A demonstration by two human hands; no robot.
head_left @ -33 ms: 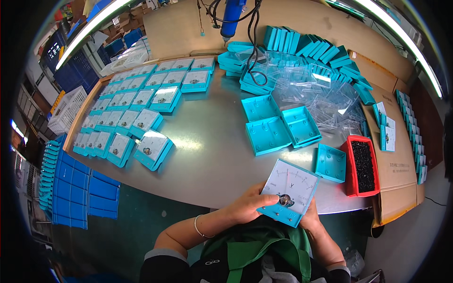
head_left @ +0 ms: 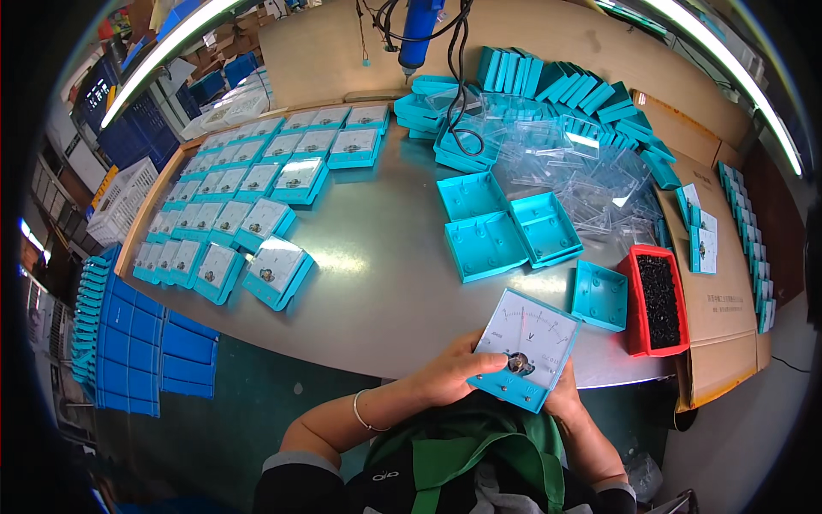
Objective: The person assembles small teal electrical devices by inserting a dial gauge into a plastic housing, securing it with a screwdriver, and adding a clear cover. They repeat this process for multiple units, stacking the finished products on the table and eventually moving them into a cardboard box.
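Note:
Between my two hands, a teal panel meter [head_left: 529, 336] with a white dial face is held tilted over the table's front edge. My left hand [head_left: 458, 370] grips its left side, thumb lying across the lower front by the round metal movement. Its right edge rests in my right hand [head_left: 562, 392], whose fingers are mostly hidden behind the meter. Just right of the meter sits a single teal case [head_left: 599, 295]. Beyond it are several more open teal cases [head_left: 485, 246], with small posts inside.
Rows of assembled meters [head_left: 231, 180] cover the table's left side. Clear plastic covers [head_left: 591, 171] are heaped at the back right. A red bin [head_left: 658, 300] of small black parts stands at the right edge. A blue electric screwdriver [head_left: 419, 38] hangs above, its cable dangling.

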